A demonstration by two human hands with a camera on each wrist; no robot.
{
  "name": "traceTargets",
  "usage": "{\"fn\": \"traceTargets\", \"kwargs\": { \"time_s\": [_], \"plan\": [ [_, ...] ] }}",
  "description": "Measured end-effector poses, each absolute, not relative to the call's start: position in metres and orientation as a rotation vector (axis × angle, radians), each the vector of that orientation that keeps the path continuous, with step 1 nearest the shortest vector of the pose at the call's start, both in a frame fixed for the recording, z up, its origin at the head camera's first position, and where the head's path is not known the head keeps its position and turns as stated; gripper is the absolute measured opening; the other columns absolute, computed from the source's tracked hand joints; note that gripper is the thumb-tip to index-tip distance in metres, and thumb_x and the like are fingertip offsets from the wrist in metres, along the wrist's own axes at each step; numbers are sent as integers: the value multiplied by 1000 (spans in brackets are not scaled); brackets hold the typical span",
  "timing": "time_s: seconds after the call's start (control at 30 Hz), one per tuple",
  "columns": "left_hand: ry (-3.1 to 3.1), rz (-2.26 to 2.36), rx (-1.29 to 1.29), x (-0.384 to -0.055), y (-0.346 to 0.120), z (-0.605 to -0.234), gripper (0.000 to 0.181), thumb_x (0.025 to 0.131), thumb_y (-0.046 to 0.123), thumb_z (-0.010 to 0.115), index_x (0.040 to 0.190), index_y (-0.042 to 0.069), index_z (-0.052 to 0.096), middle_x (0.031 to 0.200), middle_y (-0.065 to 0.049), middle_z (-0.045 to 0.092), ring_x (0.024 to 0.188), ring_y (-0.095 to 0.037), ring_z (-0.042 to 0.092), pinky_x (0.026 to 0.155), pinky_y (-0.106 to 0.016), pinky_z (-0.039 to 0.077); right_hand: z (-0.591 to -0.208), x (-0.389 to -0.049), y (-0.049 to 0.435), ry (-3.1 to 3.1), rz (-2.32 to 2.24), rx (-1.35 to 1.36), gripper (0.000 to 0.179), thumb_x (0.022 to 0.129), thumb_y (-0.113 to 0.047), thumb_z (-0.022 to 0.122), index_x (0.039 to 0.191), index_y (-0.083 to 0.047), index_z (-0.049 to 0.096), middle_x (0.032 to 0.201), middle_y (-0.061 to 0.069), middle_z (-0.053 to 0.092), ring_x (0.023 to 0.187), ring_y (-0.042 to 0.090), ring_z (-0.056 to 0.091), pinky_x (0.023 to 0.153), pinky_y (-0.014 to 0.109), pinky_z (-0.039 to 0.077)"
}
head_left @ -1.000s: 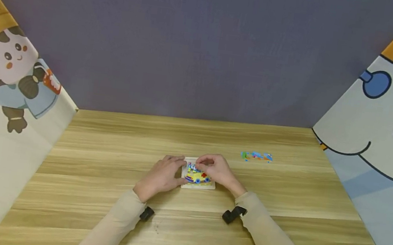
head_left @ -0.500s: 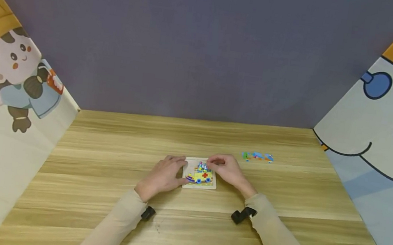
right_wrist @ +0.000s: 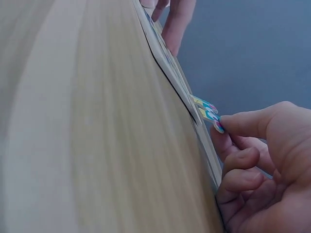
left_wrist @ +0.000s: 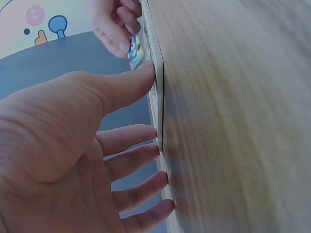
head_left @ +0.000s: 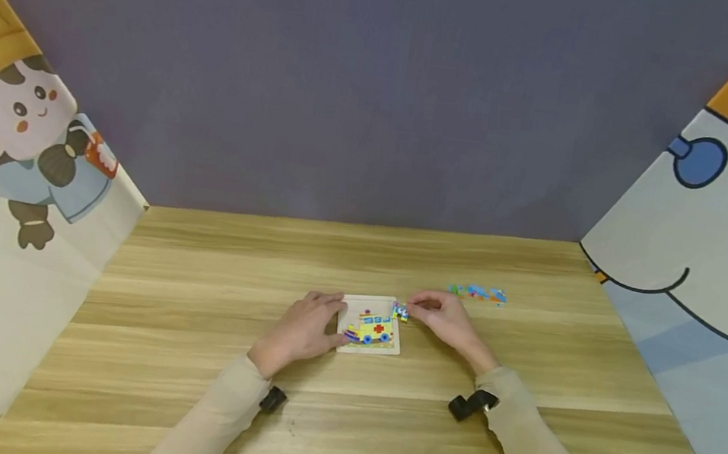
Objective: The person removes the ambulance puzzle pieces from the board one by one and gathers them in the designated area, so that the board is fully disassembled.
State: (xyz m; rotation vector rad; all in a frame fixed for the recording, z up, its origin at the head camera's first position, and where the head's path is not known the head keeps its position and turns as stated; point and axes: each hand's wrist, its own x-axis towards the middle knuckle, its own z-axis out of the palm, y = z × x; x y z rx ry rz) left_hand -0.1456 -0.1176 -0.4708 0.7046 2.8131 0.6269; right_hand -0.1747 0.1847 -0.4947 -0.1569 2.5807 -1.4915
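Wooden table (head_left: 372, 427): under the puzzle board (head_left: 354, 308), extending on every side.
Left hand (head_left: 304, 329): at the board's left edge, fingers extended and spread, thumb touching it.
Right hand (head_left: 450, 322): beside the board's right edge, thumb and finger pinching a puzzle piece (head_left: 400, 311).
Puzzle board: flat between the hands, bearing a yellow vehicle (head_left: 373, 326).
Loose pieces (head_left: 478, 292): beyond the board, rightward.
Puzzle piece: at the board's far right corner.
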Motion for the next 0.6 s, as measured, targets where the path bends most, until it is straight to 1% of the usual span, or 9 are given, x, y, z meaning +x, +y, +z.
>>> {"fn": "traceTargets", "kwargs": {
  "time_s": [0.17,0.4,0.5,0.6],
  "plan": [
    [2819,648,712,-145,-118,-472,65,96,40,79,146,2,62,165,-16,49,149,-43,47,123,-62,41,-496,-172,199,2587,-1496,-147,28,100,-27,76,117,-6,78,117,12,78,100,18,70,87,30,56],
    [2831,625,710,-146,-120,-469,66,96,41,79,147,2,61,165,-16,49,150,-43,46,123,-61,41,-494,-169,227,2671,-1465,-99,28,100,-27,76,118,-6,79,117,12,78,102,16,70,90,28,55],
    [2823,621,718,-146,-118,-469,67,96,41,79,147,2,61,165,-16,49,150,-44,46,123,-61,41,-493,-165,244,2705,-1454,-65,28,101,-26,75,120,-4,79,119,15,78,105,19,71,90,26,56],
    [2810,642,723,-145,-116,-469,66,96,40,79,147,1,61,165,-17,48,150,-44,46,123,-61,41,-493,-162,259,2736,-1434,-27,29,101,-25,75,121,-3,78,126,18,76,113,28,72,93,24,55]
  ]
}}
